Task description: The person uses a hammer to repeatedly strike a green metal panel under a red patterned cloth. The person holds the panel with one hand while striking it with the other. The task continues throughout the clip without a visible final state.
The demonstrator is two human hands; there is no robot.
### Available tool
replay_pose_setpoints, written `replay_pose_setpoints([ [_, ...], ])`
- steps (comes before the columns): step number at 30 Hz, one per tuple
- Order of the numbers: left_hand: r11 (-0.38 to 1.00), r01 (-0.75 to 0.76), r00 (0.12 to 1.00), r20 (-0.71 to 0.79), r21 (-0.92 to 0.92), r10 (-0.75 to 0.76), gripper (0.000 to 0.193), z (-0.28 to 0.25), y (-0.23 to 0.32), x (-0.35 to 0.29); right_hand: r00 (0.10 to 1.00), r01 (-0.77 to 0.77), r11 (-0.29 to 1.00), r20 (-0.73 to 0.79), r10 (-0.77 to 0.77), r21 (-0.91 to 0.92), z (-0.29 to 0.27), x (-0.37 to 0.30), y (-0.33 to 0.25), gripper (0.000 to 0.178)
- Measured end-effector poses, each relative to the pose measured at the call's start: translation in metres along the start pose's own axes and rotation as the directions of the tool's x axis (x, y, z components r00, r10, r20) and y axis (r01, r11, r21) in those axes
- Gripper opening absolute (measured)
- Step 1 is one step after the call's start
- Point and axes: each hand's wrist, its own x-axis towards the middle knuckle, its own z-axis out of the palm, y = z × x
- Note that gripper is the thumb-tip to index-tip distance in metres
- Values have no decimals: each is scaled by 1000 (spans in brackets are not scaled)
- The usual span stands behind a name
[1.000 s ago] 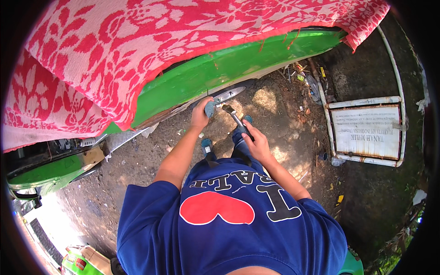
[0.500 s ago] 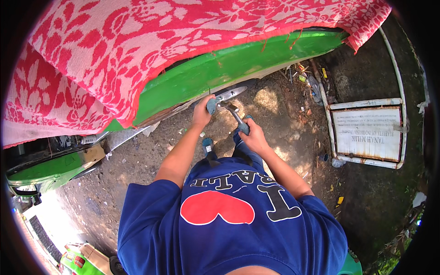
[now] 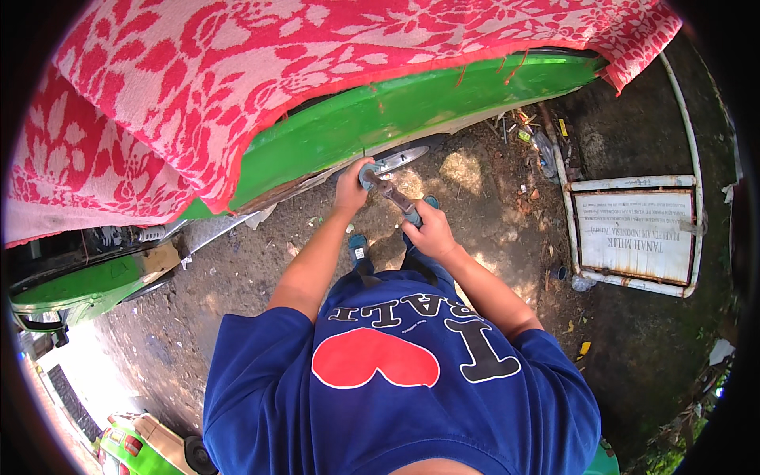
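Beside the lower edge of a green vehicle body panel (image 3: 332, 123), both of my hands are at work. My left hand (image 3: 350, 190) is closed round a tool with a grey-blue grip (image 3: 365, 176); its working end is hard to make out. Lower and to the right, my right hand (image 3: 431, 229) wraps the grey-blue handle end of a hammer (image 3: 398, 199). The hammer's head points up and left, close to the left hand's grip; whether they touch I cannot tell. Just beyond them lies a silvery oval part (image 3: 402, 160) under the panel's edge.
A red and pink patterned cloth (image 3: 198, 87) drapes over the vehicle. On the right leans a white sign in a rusty metal frame (image 3: 633, 233). Litter (image 3: 542, 150) lies on the dirt ground near the panel's far end. Another green vehicle (image 3: 134, 447) stands at lower left.
The hammer's head has come closer to the left hand's tool. My right hand has shifted slightly left, and the left hand has turned a little.
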Motion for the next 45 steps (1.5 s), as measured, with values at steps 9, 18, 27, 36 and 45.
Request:
replay_pose_setpoints([
  [9, 997, 0, 1000, -19, 82, 2, 42, -8, -30, -19, 988, -120, 987, 80, 129, -109, 1, -4, 16, 26],
  [18, 992, -119, 993, 9, 32, 119, 43, -10, -4, -12, 975, -211, 977, 68, 212, -23, -12, -10, 16, 27],
  [27, 994, -89, 995, 57, 60, 86, 44, 1, 10, 4, 946, -321, 947, 48, 321, 0, -16, -13, 20, 27],
  [36, 985, 69, 997, 33, 160, -75, 42, -10, -29, -6, 935, -351, 936, 57, 349, 20, -16, -13, 22, 27],
  [45, 989, -120, 991, 77, 91, 113, 43, -6, 6, -14, 946, -322, 947, 44, 321, 11, -15, -18, 30, 26],
])
